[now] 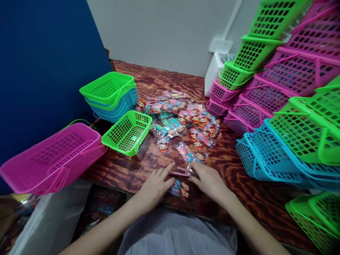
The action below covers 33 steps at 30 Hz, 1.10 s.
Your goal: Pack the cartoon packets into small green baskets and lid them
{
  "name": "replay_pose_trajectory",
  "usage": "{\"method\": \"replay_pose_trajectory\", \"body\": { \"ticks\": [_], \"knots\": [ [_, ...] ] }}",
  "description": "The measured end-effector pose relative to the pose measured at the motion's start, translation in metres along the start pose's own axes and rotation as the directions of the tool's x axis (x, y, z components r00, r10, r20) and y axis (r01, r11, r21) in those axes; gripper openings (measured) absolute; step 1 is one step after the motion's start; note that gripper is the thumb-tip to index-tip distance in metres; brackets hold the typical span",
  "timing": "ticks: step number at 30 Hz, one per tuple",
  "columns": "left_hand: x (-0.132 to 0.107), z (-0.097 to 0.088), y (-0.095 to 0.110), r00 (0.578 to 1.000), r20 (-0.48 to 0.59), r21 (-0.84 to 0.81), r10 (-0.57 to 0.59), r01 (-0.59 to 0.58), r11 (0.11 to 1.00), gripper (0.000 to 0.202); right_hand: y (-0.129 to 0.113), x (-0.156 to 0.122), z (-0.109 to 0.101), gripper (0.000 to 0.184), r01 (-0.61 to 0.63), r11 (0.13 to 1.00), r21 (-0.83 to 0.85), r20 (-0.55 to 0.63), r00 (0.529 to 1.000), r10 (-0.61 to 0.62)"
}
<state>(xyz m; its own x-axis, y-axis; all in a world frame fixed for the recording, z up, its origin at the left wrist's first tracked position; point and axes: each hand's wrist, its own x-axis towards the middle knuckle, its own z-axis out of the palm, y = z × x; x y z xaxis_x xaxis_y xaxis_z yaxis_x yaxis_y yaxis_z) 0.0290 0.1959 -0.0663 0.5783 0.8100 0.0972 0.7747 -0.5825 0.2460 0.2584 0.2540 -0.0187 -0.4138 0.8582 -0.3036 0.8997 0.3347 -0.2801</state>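
Observation:
My left hand (156,187) rests low over the table, index finger and thumb stretched apart beside a flat clear-plastic packet (182,172). On the packet's other side is my right hand (209,180), its fingers and thumb also apart, fingertips at the packet's right end. Whether either hand presses on it I cannot tell. Just below lies a packet with a blue part (175,187) and round cartoon faces (185,190). Above the hands sits a packet with a pink strip (183,150), next to one with a brown-haired cartoon face (199,156).
Many similar packets (195,118) are heaped farther back. Left of them stand a green basket (126,132), stacked green and blue baskets (108,88) and a pink stack (53,156). Green, pink (300,71) and blue baskets (276,148) tower at right. A white foam box (211,76) stands by the wall.

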Motion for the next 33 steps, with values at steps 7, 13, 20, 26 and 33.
{"method": "replay_pose_trajectory", "body": {
  "ticks": [7, 13, 20, 26, 33],
  "knots": [
    [0.004, 0.004, 0.005, 0.997, -0.073, -0.068, 0.016, -0.021, 0.997, 0.023, 0.000, -0.001, 0.013, 0.047, 0.146, 0.955, 0.257, -0.028, 0.989, -0.143],
    [0.001, 0.005, 0.004, 0.991, -0.124, -0.075, 0.049, -0.059, 0.995, 0.026, -0.002, -0.002, 0.016, 0.042, 0.111, 0.921, 0.375, -0.013, 0.993, -0.115],
    [0.007, 0.002, 0.000, 0.993, -0.073, -0.011, 0.089, -0.090, 0.996, 0.021, 0.004, 0.009, 0.002, 0.022, 0.205, 0.831, 0.517, 0.046, 0.963, -0.266],
    [0.007, 0.003, 0.000, 0.997, -0.056, -0.022, 0.057, -0.058, 0.998, 0.020, 0.026, 0.057, 0.006, 0.031, -0.268, 0.962, 0.053, -0.291, 0.917, 0.271],
    [0.006, 0.001, 0.003, 0.999, -0.020, 0.005, 0.047, -0.047, 0.999, 0.020, 0.013, 0.054, 0.022, 0.007, -0.090, 0.990, 0.109, -0.275, 0.954, 0.117]
  ]
}}
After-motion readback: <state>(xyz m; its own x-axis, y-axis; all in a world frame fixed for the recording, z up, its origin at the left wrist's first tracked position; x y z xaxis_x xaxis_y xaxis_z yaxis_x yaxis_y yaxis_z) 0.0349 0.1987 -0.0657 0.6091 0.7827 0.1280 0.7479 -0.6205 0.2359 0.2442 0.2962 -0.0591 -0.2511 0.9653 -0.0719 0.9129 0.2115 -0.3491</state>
